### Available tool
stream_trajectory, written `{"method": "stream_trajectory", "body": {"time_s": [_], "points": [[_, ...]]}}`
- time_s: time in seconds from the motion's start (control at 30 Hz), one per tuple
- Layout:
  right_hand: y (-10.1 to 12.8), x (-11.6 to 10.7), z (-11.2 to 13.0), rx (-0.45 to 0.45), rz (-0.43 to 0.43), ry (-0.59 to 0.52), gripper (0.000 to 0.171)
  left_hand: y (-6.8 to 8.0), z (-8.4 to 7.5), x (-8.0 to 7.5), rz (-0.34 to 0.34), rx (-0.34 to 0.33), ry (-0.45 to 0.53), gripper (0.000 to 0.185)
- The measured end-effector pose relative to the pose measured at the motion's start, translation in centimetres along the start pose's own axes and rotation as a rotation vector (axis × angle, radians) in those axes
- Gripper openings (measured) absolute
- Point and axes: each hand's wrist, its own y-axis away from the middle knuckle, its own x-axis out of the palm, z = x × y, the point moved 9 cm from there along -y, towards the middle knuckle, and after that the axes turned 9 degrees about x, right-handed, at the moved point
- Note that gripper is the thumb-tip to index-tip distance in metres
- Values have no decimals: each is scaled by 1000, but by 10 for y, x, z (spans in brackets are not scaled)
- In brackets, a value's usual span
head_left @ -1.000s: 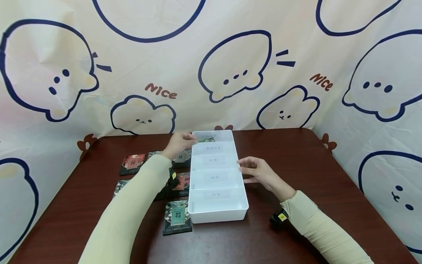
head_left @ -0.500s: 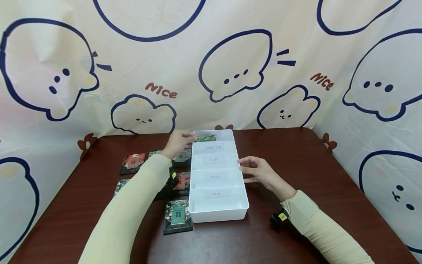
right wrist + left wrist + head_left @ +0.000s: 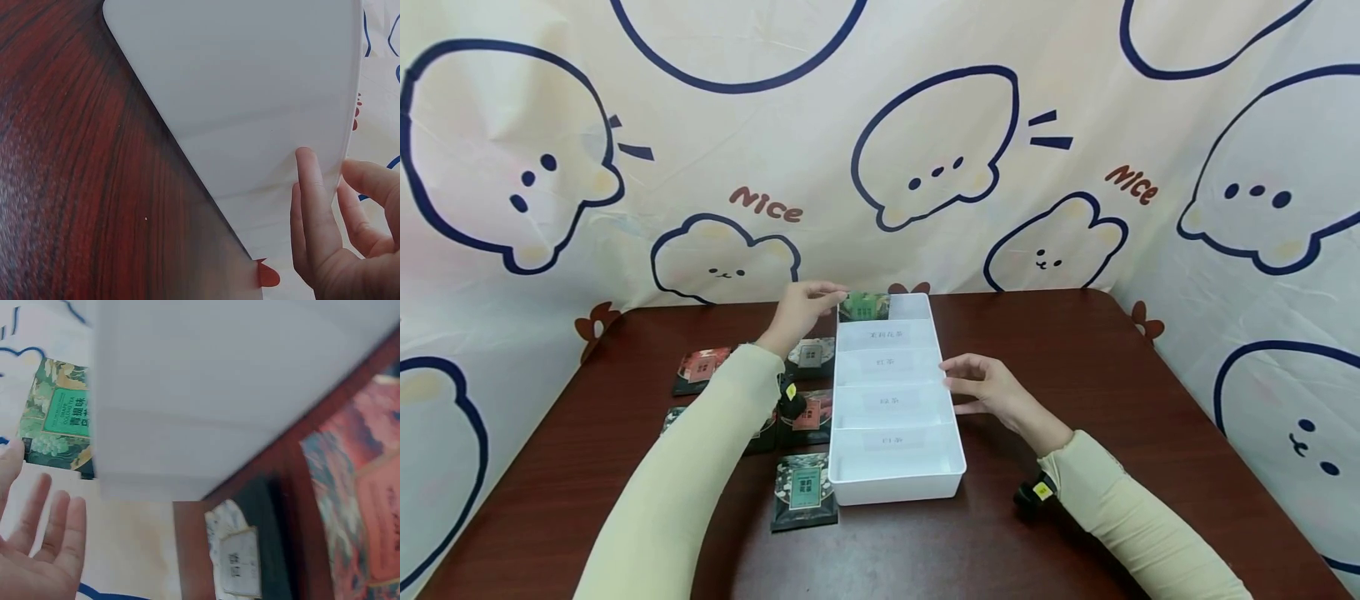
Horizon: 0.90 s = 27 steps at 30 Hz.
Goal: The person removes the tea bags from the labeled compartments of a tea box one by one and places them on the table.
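Note:
A green tea packet stands up at the far compartment of a long white divided box. My left hand pinches its left corner at the rim; in the left wrist view the thumb lies at the packet's corner, while the other fingers spread free below it. The box's wall hides the packet's lower part there. My right hand rests against the box's right side. The right wrist view shows its extended fingers along the white wall, with fingertips at the rim.
Left of the box lie several tea packets: a red one, a grey-labelled one, another red one and a teal-labelled one. Labelled dividers cross the box. A patterned cloth backdrop rises behind the brown table.
The left hand has risen slightly, bringing the green tea packet up so that much more of its face shows above the far compartment. The right hand has stayed on the box's side.

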Motion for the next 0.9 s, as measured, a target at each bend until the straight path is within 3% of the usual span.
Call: {"method": "stream_trajectory", "body": {"time_s": [0.27,0.4,0.63,0.9], "points": [[-1,1,0,-6,8,-3,39,-3,-23,-20,-188,146,186,31],[-2,1,0,-3,6,0,38,-2,-29,-29,-237,162,268,28],[-2,0,-2,6,-2,-4,37,6,-33,-38,-261,104,312,31],[-1,-1,-1,-2,-1,-4,38,24,-39,-47,-231,102,324,35]]}}
